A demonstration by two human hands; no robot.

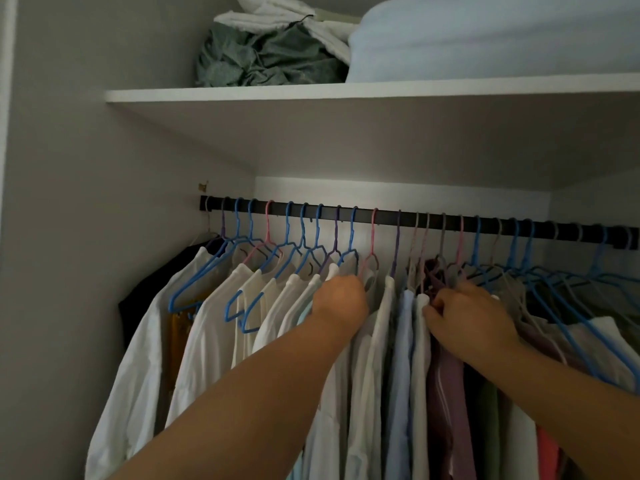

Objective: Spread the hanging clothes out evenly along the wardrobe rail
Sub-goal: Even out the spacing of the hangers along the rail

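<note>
1. Head view looked up into the wardrobe, where the dark rail (381, 218) ran from the left wall to the right edge, and I take that rail as my landmark.
2. My left hand (341, 301) was raised below the middle of the rail, its fingers curled into the shoulders of the white shirts (214, 327), just beneath a pink hanger (372, 237); it gripped cloth there, though which garment I cannot tell.
3. My right hand (471, 320) was below the rail just right of its middle, fingers curled and pinching the top of a garment beside the maroon top (445, 382); the exact piece it held was hidden by the fingers.
4. Between my two hands hung a white shirt and a pale blue shirt (401, 358), each on its own hook from the rail.
5. Below the left stretch of the rail the blue hangers (287, 230) stood fairly apart, with white shirts fanned out under them and a black garment (145, 292) nearest the wall.
6. Below the right stretch of the rail the hooks sat closer, and the clothes there were bunched, with several blue hangers tilted across one another.
7. Above the rail lay a white shelf (311, 95), bearing a green bundle (266, 60), white bedding (277, 15) and a pale blue folded quilt (485, 39).
</note>
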